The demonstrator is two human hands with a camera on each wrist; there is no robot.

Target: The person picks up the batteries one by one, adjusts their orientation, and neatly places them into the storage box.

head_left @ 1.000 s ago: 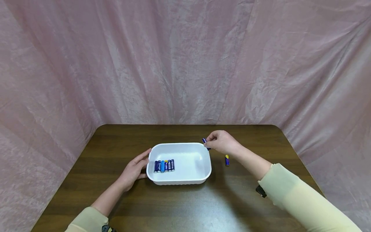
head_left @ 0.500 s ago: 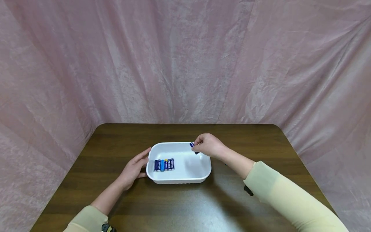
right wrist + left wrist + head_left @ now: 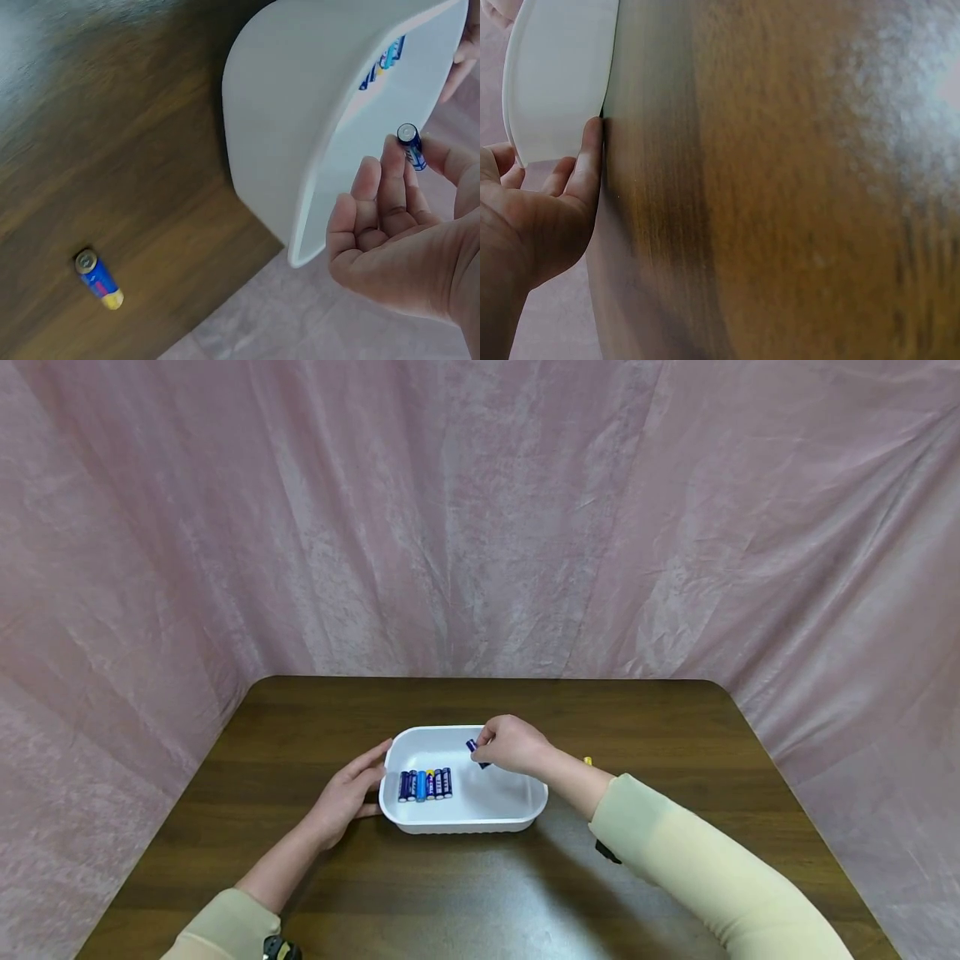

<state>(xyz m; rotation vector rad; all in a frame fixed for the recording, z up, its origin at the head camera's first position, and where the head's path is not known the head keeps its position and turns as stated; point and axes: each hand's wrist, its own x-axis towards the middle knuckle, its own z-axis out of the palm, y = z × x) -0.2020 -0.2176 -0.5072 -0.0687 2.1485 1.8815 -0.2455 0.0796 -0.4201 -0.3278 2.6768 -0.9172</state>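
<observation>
A dark blue battery point(image 3: 413, 152) is pinched between the thumb and fingertips of my right hand point(image 3: 513, 745), over the inside of a white plastic tub point(image 3: 487, 814). Inside the tub's left part, a row of several batteries point(image 3: 422, 786) lies side by side: mostly dark blue, one light blue, one with a yellow end. My left hand point(image 3: 347, 797) rests against the tub's left end with extended fingers point(image 3: 590, 154) touching its wall. Right of the tub, a single blue and yellow battery point(image 3: 100, 281) lies on the table, mostly hidden by my right forearm in the head view.
The tub stands on a dark brown wooden table point(image 3: 315, 718). Behind the table hangs a pink curtain point(image 3: 480, 527). My right forearm point(image 3: 577, 781) reaches across the table at the tub's right side.
My right hand has carried the pinched battery leftward, from beyond the tub's right rim to over its interior. The left hand and the row of batteries have stayed put.
</observation>
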